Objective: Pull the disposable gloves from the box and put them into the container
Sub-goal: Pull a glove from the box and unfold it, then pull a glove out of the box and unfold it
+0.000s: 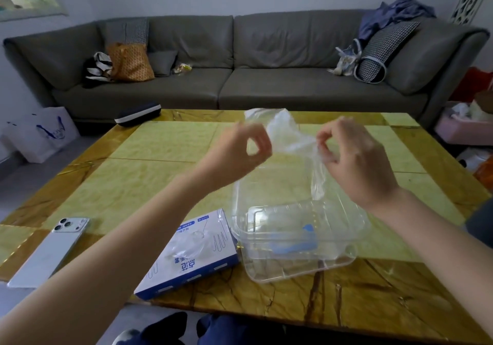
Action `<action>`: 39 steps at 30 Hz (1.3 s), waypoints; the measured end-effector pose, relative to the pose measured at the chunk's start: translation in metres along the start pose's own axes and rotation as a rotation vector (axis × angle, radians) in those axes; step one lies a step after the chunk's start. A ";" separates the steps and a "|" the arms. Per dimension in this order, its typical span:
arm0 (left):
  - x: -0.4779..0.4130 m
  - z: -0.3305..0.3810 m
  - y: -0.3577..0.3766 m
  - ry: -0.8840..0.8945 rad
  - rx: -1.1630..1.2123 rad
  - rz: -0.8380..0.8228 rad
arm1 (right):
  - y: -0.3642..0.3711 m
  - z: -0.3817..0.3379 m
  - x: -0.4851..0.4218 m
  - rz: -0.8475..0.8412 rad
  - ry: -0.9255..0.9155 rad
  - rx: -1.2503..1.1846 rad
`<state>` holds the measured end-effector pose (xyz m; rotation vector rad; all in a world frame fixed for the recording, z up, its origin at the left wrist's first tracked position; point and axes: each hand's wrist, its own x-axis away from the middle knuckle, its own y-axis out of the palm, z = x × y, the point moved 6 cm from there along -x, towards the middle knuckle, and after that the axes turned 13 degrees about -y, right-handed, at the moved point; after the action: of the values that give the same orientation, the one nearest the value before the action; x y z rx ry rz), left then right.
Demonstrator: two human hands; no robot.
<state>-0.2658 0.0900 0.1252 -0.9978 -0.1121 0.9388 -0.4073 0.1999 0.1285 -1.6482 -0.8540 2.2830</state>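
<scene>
A thin clear disposable glove (289, 136) hangs in the air above the table, stretched between both hands. My left hand (240, 152) pinches its left edge with thumb and forefinger. My right hand (354, 157) pinches the right part, and a strip of the glove dangles down toward the clear plastic container (293, 262). That container stands open on the table below the hands, with something blue inside. The white and blue glove box (192, 256) lies flat just left of it, with clear gloves bulging from its opening.
A white phone (50, 248) lies on the yellow-green table (149, 174) at the left. A dark case (137, 113) sits at the far table edge. A grey sofa (240, 59) with bags and cushions lies beyond. My knees show below the near edge.
</scene>
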 end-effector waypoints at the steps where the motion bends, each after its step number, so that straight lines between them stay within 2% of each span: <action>1: 0.008 -0.009 0.012 0.012 -0.094 -0.077 | 0.005 -0.005 0.009 -0.073 -0.035 -0.042; 4: 0.023 -0.028 0.051 0.071 -0.388 -0.263 | 0.038 -0.014 0.035 -0.439 -0.055 -0.197; 7: 0.024 -0.044 0.091 0.111 -0.607 -0.412 | 0.077 -0.016 0.058 -0.865 0.050 -0.315; 10: 0.020 -0.053 0.120 0.123 -0.756 -0.530 | 0.111 -0.015 0.079 -1.122 0.143 -0.417; 16: 0.018 -0.057 0.154 0.112 -0.928 -0.690 | 0.150 -0.014 0.107 -1.288 0.206 -0.507; 20: 0.021 -0.065 0.165 0.031 -0.932 -0.858 | 0.157 -0.014 0.113 -1.393 0.276 -0.624; 22: 0.022 -0.074 0.168 -0.088 -0.856 -0.982 | 0.152 -0.012 0.111 -1.444 0.370 -0.767; 23: 0.022 -0.077 0.169 -0.148 -0.800 -1.049 | 0.149 -0.008 0.104 -1.363 0.434 -0.835; 24: 0.021 -0.078 0.170 -0.178 -0.743 -1.079 | 0.147 -0.001 0.095 -1.210 0.506 -0.873; 26: 0.014 -0.071 0.170 -0.158 -0.659 -1.014 | 0.144 0.017 0.083 -0.912 0.565 -0.779; 27: 0.012 -0.067 0.171 -0.129 -0.647 -0.947 | 0.144 0.021 0.082 -0.886 0.532 -0.685; 28: 0.012 -0.065 0.173 -0.111 -0.663 -0.898 | 0.148 0.020 0.087 -0.958 0.472 -0.610; 29: 0.014 -0.067 0.176 -0.112 -0.697 -0.887 | 0.154 0.015 0.096 -1.097 0.401 -0.573; 31: 0.022 -0.075 0.185 -0.151 -0.749 -0.978 | 0.165 0.006 0.122 -1.385 0.318 -0.550; 32: 0.025 -0.079 0.188 -0.172 -0.741 -1.022 | 0.168 0.005 0.129 -1.462 0.311 -0.537; 39: 0.026 -0.082 0.185 -0.202 -0.721 -1.018 | 0.167 0.006 0.132 -1.559 0.348 -0.463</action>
<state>-0.3255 0.0909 -0.0700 -1.2768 -1.0815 0.0176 -0.4318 0.1249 -0.0697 -0.7517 -1.7276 0.7288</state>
